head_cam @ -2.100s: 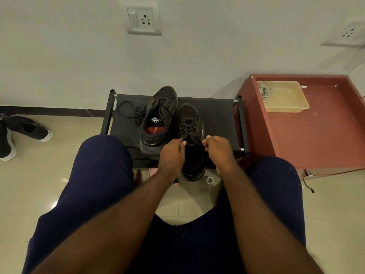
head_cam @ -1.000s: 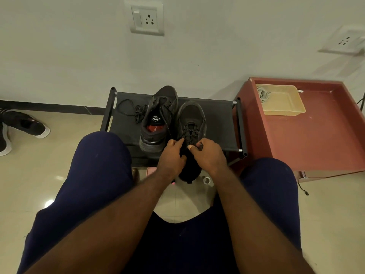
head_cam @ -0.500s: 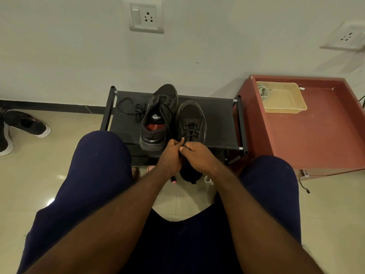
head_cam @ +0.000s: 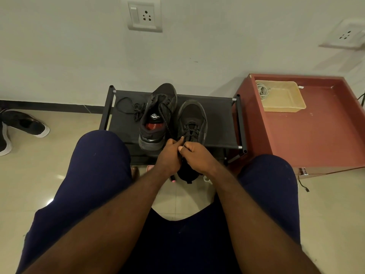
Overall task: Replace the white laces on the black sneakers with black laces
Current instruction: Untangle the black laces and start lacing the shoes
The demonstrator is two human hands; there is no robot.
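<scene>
left hand (head_cam: pixel 169 155) + right hand (head_cam: pixel 198 157) | apart before, now touching | both pinch black lace (head_cam: pixel 188 133) on right-side sneaker (head_cam: pixel 194 115)

**A:** Head view. What is the person wearing?

**B:** One garment: dark navy legwear (head_cam: pixel 94 175) in plain, matte cloth. It covers both thighs, both knees and the lap between them. The hem is out of frame, so I cannot tell if it is trousers or shorts.

**A:** Any marks on the cloth?

**B:** A few pale specks. One is on the left thigh (head_cam: pixel 94 154), one on the right knee (head_cam: pixel 286 166) and one at the lap (head_cam: pixel 179 232).

**A:** And the arms?

**B:** The left forearm (head_cam: pixel 118 210) and right forearm (head_cam: pixel 246 210) are bare along all the length in view. So are the left hand (head_cam: pixel 167 155) and right hand (head_cam: pixel 199 158).
</scene>
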